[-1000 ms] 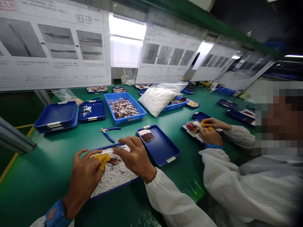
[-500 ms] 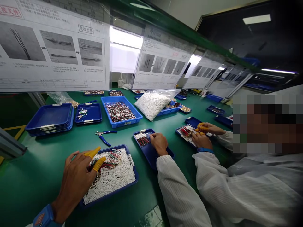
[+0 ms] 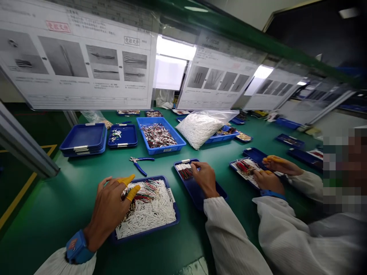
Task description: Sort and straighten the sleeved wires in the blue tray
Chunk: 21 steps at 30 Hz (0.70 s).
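Note:
My left hand (image 3: 113,204), with yellow finger cots on the thumb and a finger, rests over a blue tray (image 3: 177,217). That tray is full of short white tubes (image 3: 151,215), with loose red, green and dark wires (image 3: 146,191) on top. The left thumb and finger are apart; the other fingertips are partly hidden. My right hand (image 3: 205,177) is closed in a pinch at the end of a row of white-ended wires (image 3: 185,171) inside a narrower blue tray (image 3: 193,193). What sits in its fingertips is hidden.
Blue-handled cutters (image 3: 141,164) lie behind the left tray. Farther back are stacked trays (image 3: 83,137), a bin of wire pieces (image 3: 160,135) and a bag of white tubes (image 3: 197,128). On the right, a co-worker's hands (image 3: 272,175) work over another tray. Instruction sheets (image 3: 94,65) hang above.
The view has turned left, so everything sits farther right in the picture. My right fingers have shifted slightly along the wire row; my left hand stays over its tray.

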Each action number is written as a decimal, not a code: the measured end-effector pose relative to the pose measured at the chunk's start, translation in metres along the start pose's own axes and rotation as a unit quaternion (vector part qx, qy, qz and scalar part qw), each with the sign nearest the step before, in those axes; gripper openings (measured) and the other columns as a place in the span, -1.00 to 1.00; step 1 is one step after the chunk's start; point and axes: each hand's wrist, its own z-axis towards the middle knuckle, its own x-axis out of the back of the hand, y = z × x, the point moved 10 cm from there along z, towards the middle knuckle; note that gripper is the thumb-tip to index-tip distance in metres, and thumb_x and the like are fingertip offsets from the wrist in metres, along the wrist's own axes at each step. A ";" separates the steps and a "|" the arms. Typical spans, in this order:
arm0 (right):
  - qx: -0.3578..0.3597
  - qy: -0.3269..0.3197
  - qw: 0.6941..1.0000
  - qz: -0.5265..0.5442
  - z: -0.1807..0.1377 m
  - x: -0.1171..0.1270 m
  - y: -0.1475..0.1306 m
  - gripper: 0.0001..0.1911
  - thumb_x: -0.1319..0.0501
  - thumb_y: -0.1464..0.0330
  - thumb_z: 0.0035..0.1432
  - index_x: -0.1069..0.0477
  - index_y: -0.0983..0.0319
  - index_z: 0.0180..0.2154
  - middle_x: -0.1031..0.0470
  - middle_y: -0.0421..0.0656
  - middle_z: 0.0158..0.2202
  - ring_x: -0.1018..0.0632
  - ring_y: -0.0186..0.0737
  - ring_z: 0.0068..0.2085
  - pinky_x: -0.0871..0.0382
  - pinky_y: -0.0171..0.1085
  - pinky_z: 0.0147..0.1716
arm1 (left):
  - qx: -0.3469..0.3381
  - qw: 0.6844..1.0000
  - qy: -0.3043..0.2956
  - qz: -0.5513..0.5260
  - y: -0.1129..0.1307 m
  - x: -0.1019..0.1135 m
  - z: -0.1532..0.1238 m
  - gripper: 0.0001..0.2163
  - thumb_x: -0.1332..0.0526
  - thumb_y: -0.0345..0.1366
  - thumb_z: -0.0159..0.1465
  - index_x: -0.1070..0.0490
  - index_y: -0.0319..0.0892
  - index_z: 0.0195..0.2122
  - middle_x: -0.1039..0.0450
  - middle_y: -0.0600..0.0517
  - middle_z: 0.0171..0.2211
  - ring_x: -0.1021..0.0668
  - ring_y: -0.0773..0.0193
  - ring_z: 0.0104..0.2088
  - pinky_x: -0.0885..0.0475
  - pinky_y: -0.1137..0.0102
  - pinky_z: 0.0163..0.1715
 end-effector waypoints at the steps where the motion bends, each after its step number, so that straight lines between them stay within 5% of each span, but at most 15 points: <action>1: 0.023 -0.007 1.000 0.018 -0.004 0.000 -0.015 -0.68 -0.16 0.31 0.25 -0.65 0.27 -0.13 -0.63 0.03 -0.21 -0.58 -0.03 -0.22 -0.38 -0.17 -0.16 | 0.006 1.000 -0.004 -0.001 -0.001 0.000 0.000 -0.76 -0.17 -0.13 0.34 -0.58 -0.11 -0.28 -0.64 -0.05 -0.34 -0.63 -0.01 -0.17 -0.28 -0.04 0.11; 5: 0.176 -0.129 0.971 0.100 -0.039 -0.022 -0.099 -0.77 -0.24 0.29 0.26 -0.65 0.18 -0.16 -0.62 -0.08 -0.28 -0.57 -0.11 -0.28 -0.41 -0.21 -0.21 | 0.008 1.000 -0.018 0.006 -0.003 -0.001 0.000 -0.80 -0.17 -0.22 0.33 -0.58 -0.12 -0.32 -0.66 -0.10 -0.24 -0.63 -0.01 -0.14 -0.26 -0.09 0.14; 8: 0.226 -0.197 0.953 0.050 -0.064 -0.047 -0.137 -0.86 -0.32 0.37 0.21 -0.66 0.19 -0.20 -0.58 -0.07 -0.31 -0.55 -0.08 -0.24 -0.36 -0.20 -0.21 | -0.004 1.000 -0.023 0.012 -0.001 -0.003 -0.001 -0.82 -0.18 -0.24 0.33 -0.56 -0.11 -0.35 -0.65 -0.08 -0.26 -0.62 0.04 -0.20 -0.28 -0.08 0.11; 12: 0.205 -0.197 0.958 0.034 -0.068 -0.063 -0.142 -0.90 -0.33 0.45 0.17 -0.66 0.23 -0.32 -0.56 -0.04 -0.33 -0.53 -0.04 -0.21 -0.32 -0.18 -0.20 | -0.013 0.999 -0.020 0.027 0.002 -0.005 -0.002 -0.77 -0.19 -0.24 0.33 -0.49 -0.10 -0.47 -0.62 -0.04 -0.38 -0.60 0.07 -0.27 -0.32 -0.05 0.06; 16: 0.179 -0.195 0.961 0.083 -0.061 -0.063 -0.131 -0.87 -0.29 0.43 0.22 -0.63 0.24 -0.34 -0.56 -0.11 -0.38 -0.52 -0.16 -0.31 -0.33 -0.25 -0.29 | -0.008 1.000 -0.025 0.002 0.003 -0.006 -0.003 -0.83 -0.20 -0.24 0.34 -0.56 -0.10 -0.34 -0.66 -0.08 -0.22 -0.62 0.00 -0.14 -0.28 -0.09 0.10; 19: 0.102 -0.200 0.944 0.243 -0.057 -0.054 -0.121 -0.80 -0.29 0.28 0.25 -0.62 0.26 -0.33 -0.58 -0.14 -0.42 -0.48 -0.23 -0.41 -0.32 -0.28 -0.40 | 0.006 0.999 -0.026 -0.043 0.006 -0.006 -0.002 -0.82 -0.20 -0.20 0.35 -0.60 -0.09 -0.24 -0.67 -0.07 -0.16 -0.62 0.01 -0.11 -0.29 -0.07 0.12; 21: 0.026 -0.215 0.891 0.398 -0.060 -0.051 -0.119 -0.75 -0.35 0.19 0.18 -0.63 0.26 -0.34 -0.58 -0.15 -0.43 -0.48 -0.23 -0.41 -0.33 -0.27 -0.39 | 0.022 0.995 -0.034 -0.087 0.010 -0.006 -0.001 -0.81 -0.22 -0.17 0.35 -0.62 -0.07 -0.22 -0.67 -0.04 -0.19 -0.63 0.04 -0.15 -0.34 -0.01 0.08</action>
